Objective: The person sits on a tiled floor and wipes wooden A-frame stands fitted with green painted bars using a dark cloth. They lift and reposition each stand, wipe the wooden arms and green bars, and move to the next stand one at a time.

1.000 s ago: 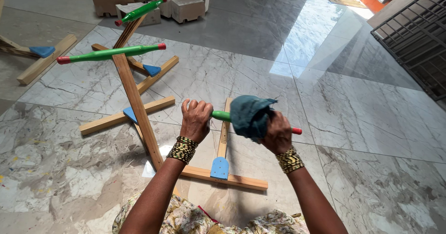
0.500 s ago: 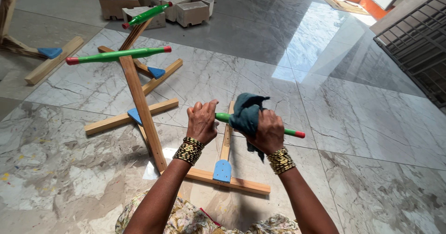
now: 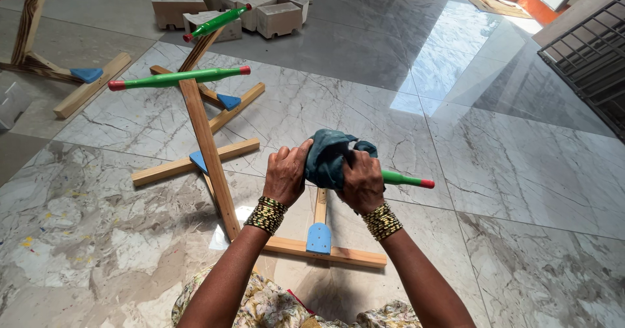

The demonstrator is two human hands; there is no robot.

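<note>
Both hands (image 3: 325, 175) have closed together around cloth (image 3: 327, 157) on green rod (image 3: 403, 179).

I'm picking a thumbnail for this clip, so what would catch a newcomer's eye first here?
At centre, the left hand and right hand grip a green rod with a red tip, a bunched teal cloth wrapped round it between them. Behind, to the left, two more green rods sit on wooden stands on the glossy marble floor.
</note>
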